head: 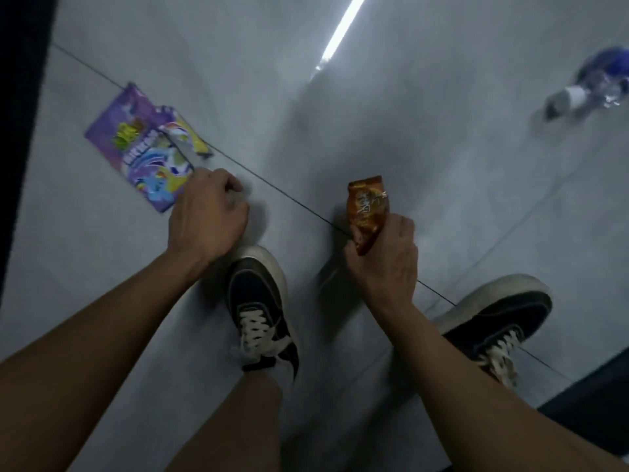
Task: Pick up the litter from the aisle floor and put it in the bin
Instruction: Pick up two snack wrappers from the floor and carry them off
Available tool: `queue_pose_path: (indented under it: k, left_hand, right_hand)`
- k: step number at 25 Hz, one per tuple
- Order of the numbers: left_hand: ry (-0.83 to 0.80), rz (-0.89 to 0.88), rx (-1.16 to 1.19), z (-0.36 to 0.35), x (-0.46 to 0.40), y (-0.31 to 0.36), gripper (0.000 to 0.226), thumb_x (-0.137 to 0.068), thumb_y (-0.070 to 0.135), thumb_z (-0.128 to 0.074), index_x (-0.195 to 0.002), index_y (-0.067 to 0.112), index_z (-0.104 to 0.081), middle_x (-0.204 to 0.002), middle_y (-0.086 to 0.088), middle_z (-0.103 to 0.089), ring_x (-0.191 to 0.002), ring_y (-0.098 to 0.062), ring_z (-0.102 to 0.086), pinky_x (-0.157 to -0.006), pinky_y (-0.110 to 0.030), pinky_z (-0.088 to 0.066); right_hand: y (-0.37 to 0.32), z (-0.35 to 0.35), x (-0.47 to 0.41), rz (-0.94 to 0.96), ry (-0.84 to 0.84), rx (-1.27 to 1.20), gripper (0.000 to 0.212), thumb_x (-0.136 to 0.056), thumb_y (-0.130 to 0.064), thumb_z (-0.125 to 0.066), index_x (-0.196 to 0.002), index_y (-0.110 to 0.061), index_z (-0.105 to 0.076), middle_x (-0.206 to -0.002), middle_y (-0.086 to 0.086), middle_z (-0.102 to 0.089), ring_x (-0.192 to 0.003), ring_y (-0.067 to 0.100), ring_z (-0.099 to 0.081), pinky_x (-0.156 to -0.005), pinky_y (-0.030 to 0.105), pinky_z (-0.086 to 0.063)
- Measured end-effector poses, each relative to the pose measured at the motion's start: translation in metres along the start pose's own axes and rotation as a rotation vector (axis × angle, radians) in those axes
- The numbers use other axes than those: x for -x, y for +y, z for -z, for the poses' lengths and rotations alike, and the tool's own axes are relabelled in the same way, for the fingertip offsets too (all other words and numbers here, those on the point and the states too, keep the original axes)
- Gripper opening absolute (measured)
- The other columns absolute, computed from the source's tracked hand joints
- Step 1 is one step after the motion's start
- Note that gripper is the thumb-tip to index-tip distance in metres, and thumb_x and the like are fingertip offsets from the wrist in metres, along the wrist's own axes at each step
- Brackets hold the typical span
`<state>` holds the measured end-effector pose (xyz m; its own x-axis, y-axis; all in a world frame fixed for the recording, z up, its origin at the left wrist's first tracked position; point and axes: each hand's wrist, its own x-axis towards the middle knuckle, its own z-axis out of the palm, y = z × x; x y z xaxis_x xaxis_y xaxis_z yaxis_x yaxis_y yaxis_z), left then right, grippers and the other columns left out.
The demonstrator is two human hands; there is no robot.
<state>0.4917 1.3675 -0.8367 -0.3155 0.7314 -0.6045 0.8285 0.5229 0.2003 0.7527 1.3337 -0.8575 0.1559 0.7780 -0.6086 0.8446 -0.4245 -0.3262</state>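
A purple cartoon snack packet (143, 148) lies flat on the grey tiled floor at the left, with a smaller yellow wrapper (190, 137) lying partly on its upper right corner. My left hand (207, 216) reaches down with curled fingers touching the purple packet's lower right edge. My right hand (388, 257) is closed around the bottom of an orange-brown snack wrapper (366, 212), held upright above the floor. A crumpled clear plastic bottle with a blue label (592, 86) lies on the floor at the far right, blurred. No bin is in view.
My two black sneakers with white laces (258, 308) (493, 321) stand on the floor below the hands. A dark shelf base (20, 131) runs along the left edge, and another dark edge (592, 390) sits at the lower right. A light strip reflects on the floor (340, 32).
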Motion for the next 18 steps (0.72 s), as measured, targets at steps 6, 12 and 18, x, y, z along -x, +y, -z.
queue_pose_path:
  k: [6,12,18]
  left_hand:
    - [0.350,0.527,0.061,0.005,-0.044,-0.069,0.094,-0.083,0.052,-0.074,-0.153,0.012,-0.026,-0.151,-0.022,-0.028,-0.138,-0.042,-0.030,-0.106,-0.051,-0.039]
    - [0.261,0.748,0.346,-0.001,-0.074,-0.077,0.088,-0.077,0.042,-0.085,-0.145,0.010,-0.038,-0.144,-0.015,-0.052,-0.130,-0.034,-0.054,-0.103,-0.038,-0.044]
    - [0.138,0.437,0.249,0.018,-0.004,-0.029,0.023,-0.088,0.023,-0.061,-0.105,0.009,-0.067,-0.114,-0.018,-0.068,-0.104,-0.038,-0.064,-0.081,-0.038,-0.048]
  right_hand:
    - [-0.049,-0.040,-0.003,0.175,-0.133,-0.130,0.076,-0.078,-0.035,-0.075,-0.141,-0.022,-0.035,-0.127,0.005,-0.056,-0.103,0.026,-0.062,-0.083,0.047,-0.058]
    - [-0.060,-0.043,-0.013,0.199,-0.122,-0.100,0.089,-0.078,-0.028,-0.076,-0.152,-0.014,-0.028,-0.134,0.012,-0.055,-0.107,0.031,-0.062,-0.090,0.049,-0.056]
    - [-0.059,0.026,0.039,0.078,-0.172,-0.162,0.091,-0.077,-0.032,-0.073,-0.153,-0.024,-0.023,-0.135,0.002,-0.051,-0.107,0.018,-0.062,-0.084,0.039,-0.059]
